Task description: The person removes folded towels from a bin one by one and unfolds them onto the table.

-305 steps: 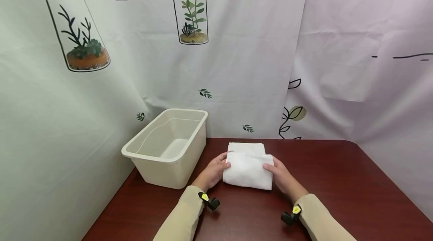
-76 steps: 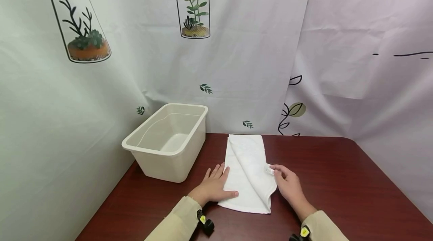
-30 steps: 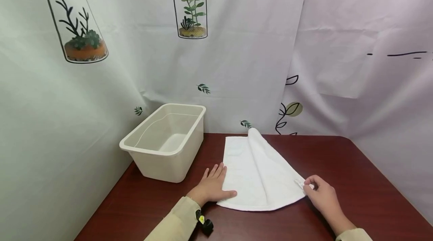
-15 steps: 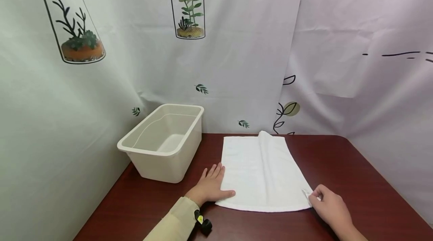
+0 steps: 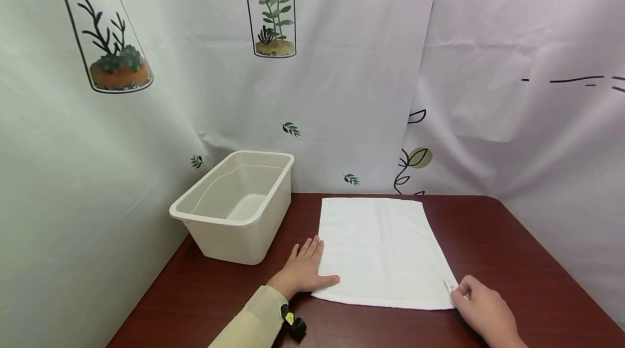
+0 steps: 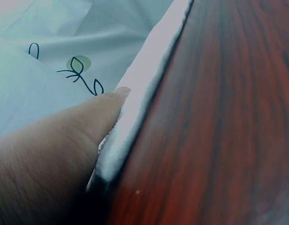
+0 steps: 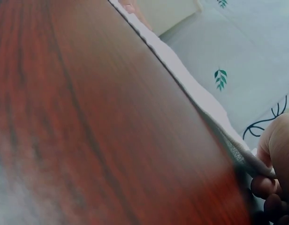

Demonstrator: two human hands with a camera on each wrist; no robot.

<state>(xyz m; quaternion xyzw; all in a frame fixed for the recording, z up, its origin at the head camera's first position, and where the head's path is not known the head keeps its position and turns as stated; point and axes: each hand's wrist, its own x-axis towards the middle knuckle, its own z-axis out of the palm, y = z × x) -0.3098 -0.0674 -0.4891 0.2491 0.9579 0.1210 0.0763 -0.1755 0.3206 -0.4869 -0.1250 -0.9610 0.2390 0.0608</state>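
Note:
A white towel [image 5: 381, 250] lies spread in a single flat piece on the dark red table, its far edge close to the table's back edge. My left hand [image 5: 303, 269] rests on the towel's near left corner, fingers straight and spread; the left wrist view shows the thumb [image 6: 104, 110] lying on the near edge. At the near right corner, beside a small white label [image 5: 450, 286], my right hand [image 5: 483, 304] pinches the cloth. In the right wrist view, the thumb and curled fingers [image 7: 264, 185] have the towel's corner [image 7: 257, 161] between them.
A cream plastic bin [image 5: 263, 228] stands at the left, just beyond my left hand, with its inside bare. White curtains [image 5: 342, 93] printed with plants hang behind and beside the table [image 5: 493, 239].
The folded towel has been unfolded toward the right, with my right hand drawing its corner right and nearer. The last raised ridge at the far edge has flattened. My left hand has stayed put lately.

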